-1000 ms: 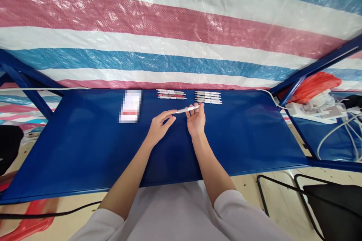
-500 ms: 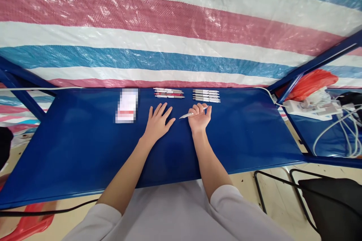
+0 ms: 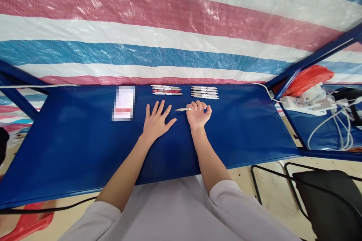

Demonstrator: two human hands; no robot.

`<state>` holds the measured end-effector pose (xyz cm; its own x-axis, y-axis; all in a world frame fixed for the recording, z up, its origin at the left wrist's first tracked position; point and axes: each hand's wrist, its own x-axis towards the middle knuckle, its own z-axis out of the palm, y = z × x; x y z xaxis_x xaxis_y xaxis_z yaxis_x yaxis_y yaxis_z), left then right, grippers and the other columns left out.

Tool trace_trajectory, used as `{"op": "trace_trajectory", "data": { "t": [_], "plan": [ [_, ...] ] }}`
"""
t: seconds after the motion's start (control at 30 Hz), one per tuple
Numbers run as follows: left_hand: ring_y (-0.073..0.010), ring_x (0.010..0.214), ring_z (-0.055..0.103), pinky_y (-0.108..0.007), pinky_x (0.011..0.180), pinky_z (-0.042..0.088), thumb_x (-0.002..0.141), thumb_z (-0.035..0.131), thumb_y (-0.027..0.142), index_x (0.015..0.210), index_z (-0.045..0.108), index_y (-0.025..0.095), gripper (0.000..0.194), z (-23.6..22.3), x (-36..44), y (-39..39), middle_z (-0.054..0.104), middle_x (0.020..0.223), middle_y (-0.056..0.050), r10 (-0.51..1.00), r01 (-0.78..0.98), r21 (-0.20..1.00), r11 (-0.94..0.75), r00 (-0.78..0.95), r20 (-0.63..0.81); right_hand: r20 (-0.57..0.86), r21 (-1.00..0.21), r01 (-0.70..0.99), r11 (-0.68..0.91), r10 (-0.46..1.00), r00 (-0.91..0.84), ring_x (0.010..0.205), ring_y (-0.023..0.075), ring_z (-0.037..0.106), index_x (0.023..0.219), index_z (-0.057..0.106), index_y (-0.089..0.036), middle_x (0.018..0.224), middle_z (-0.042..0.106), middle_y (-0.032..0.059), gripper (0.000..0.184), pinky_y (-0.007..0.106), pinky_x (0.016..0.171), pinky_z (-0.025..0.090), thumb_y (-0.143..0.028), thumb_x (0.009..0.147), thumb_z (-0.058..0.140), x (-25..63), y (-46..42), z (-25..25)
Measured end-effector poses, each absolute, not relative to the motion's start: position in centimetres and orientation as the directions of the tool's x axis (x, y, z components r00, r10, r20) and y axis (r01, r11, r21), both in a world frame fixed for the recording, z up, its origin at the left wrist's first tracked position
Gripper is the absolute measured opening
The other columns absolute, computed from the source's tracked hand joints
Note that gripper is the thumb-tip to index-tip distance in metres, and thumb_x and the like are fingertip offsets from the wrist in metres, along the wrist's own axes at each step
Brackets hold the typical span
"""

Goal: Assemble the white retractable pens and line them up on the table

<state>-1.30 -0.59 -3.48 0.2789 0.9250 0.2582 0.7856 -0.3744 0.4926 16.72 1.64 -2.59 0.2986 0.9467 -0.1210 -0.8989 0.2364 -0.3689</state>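
My left hand (image 3: pixel 157 119) lies palm down on the blue table (image 3: pixel 93 150), its fingers spread and holding nothing. Beside it, palm turned up, my right hand (image 3: pixel 198 116) curls its fingers around a white pen (image 3: pixel 182 109). The pen's pointed tip sticks out to the left, toward my left thumb; the rest is hidden behind the fingers. Beyond my left hand lies a row of pens (image 3: pixel 166 90), white ones with a red one among them. Another row of several white and grey pens (image 3: pixel 204 92) sits just past my right hand.
A blurred-out white rectangle (image 3: pixel 123 103) with a red band lies left of my left hand. Striped plastic sheeting (image 3: pixel 158 30) hangs behind the table. To the right are a power strip (image 3: pixel 307 105), white cables, a red bag (image 3: pixel 311 80) and a black chair (image 3: pixel 328 196).
The pen in my right hand has swung from a slant to nearly level, and less of it shows past the fingers. My left fingers have spread wider. The view has shifted slightly.
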Motion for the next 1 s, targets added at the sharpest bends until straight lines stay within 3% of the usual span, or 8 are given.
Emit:
{"op": "trace_trajectory", "data": {
  "t": [0.1,0.3,0.4,0.7,1.0],
  "plan": [
    [-0.0400,0.144,0.026,-0.061,0.117,0.000,0.085,0.058,0.056,0.141,0.051,0.026,0.064,-3.37,-1.27,-0.65,0.035,0.156,-0.011,0.926,0.804,0.463,-0.373,0.288,0.245,-0.110,-0.308,-0.922,0.234,0.954,0.279,0.054,0.0130,0.030,0.061,0.036,-0.024,0.060,0.028,-0.0052,0.029,0.031,0.056,0.038,-0.039,0.084,0.045,16.76,1.66,-2.65],
    [-0.0349,0.146,0.023,-0.059,0.118,0.005,0.092,0.044,0.057,0.147,0.043,0.023,0.064,-2.67,-1.10,-0.85,0.030,0.158,-0.012,0.934,0.908,0.228,-0.352,0.326,0.146,-0.059,-0.175,-0.963,0.205,0.974,0.218,0.053,0.0113,0.030,0.063,0.028,-0.023,0.058,0.027,-0.0070,0.033,0.030,0.054,0.037,-0.035,0.079,0.054,16.80,1.80,-3.07],
    [-0.0344,0.146,0.024,-0.060,0.118,0.008,0.093,0.042,0.059,0.147,0.042,0.024,0.065,-2.52,-1.02,-0.89,0.030,0.158,-0.012,0.935,0.921,0.175,-0.349,0.329,0.129,-0.073,-0.141,-0.970,0.200,0.975,0.211,0.052,0.0113,0.030,0.064,0.026,-0.023,0.058,0.027,-0.0071,0.032,0.030,0.053,0.037,-0.034,0.079,0.052,16.85,1.79,-3.12],
    [-0.0361,0.145,0.026,-0.060,0.118,0.008,0.092,0.044,0.058,0.146,0.044,0.022,0.064,-2.78,-1.02,-0.92,0.032,0.157,-0.012,0.931,0.914,0.195,-0.356,0.327,0.164,-0.078,-0.068,-0.982,0.177,0.980,0.182,0.053,0.0112,0.030,0.065,0.028,-0.023,0.059,0.027,-0.0073,0.033,0.029,0.054,0.037,-0.041,0.083,0.050,16.90,1.62,-3.19],
    [-0.0353,0.146,0.025,-0.060,0.118,0.007,0.093,0.042,0.059,0.147,0.043,0.024,0.065,-2.81,-0.99,-0.94,0.031,0.157,-0.011,0.931,0.917,0.182,-0.354,0.327,0.162,-0.058,-0.111,-0.973,0.200,0.977,0.207,0.053,0.0111,0.029,0.064,0.025,-0.023,0.059,0.025,-0.0073,0.033,0.029,0.054,0.036,-0.035,0.079,0.052,16.94,1.64,-3.43]
  ]
}}
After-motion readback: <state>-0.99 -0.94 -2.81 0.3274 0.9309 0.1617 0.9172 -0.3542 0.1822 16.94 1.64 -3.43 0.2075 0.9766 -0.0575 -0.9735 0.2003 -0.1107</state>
